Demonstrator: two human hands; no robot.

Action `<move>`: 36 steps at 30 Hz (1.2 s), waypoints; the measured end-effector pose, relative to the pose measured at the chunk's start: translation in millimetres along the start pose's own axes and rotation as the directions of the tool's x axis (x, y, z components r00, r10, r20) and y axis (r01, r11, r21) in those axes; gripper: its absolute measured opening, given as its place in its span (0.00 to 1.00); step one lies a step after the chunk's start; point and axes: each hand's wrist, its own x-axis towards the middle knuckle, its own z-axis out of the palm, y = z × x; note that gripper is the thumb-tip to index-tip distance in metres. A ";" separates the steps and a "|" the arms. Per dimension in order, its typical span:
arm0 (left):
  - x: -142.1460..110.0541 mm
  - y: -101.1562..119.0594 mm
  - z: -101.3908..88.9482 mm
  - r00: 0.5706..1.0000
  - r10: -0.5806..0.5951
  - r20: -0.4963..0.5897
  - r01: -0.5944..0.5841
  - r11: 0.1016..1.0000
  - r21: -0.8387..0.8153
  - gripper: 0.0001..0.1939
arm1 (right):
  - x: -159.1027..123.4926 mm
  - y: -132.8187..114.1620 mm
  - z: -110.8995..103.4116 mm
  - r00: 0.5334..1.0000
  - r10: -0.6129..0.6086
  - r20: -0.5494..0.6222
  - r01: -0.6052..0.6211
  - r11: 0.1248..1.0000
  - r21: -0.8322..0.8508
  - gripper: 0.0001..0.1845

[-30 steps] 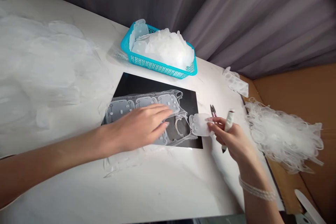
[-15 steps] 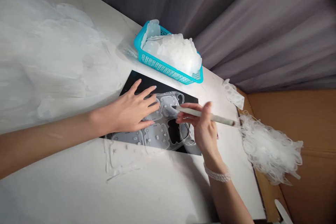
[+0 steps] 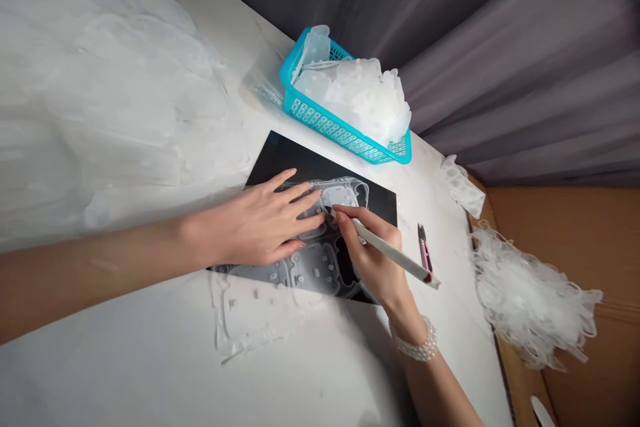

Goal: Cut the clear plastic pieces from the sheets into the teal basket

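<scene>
A translucent silicone sheet [image 3: 310, 267] of moulded pads lies across a black cutting mat [image 3: 320, 167] on the white table [image 3: 150, 373]. My left hand [image 3: 260, 223] presses flat on the sheet, fingers spread. My right hand [image 3: 373, 250] grips a slim white craft knife [image 3: 395, 255] like a pen, its tip touching a pad at the sheet's far end, just beside my left fingertips. A beaded bracelet circles my right wrist.
A turquoise basket [image 3: 350, 137] heaped with cut translucent pads stands behind the mat. Small pink snips [image 3: 424, 250] lie right of the mat. A tangle of white trimmings [image 3: 530, 300] sits on cardboard at right. A large pile of translucent sheets [image 3: 100, 100] fills the left.
My right hand let go of a cut pad, turned the knife and brought its tip down onto the sheet. My left hand slid up the sheet. The view shifted rightwards.
</scene>
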 end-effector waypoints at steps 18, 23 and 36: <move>-0.8 3.0 -6.8 0.999 -0.053 -0.014 0.050 0.987 -0.154 0.20 | -14.9 -8.3 10.6 0.968 -0.245 -0.058 0.228 0.949 -0.216 0.09; 0.2 3.9 -5.6 1.000 -0.013 -0.024 0.010 0.992 -0.128 0.18 | -10.3 5.2 28.3 0.929 -0.363 -0.076 0.322 0.891 -0.320 0.11; -4.8 2.2 10.6 1.000 -0.008 -0.023 0.006 0.997 -0.082 0.26 | 1.7 4.7 25.7 0.925 -0.347 0.157 0.378 0.788 -0.486 0.19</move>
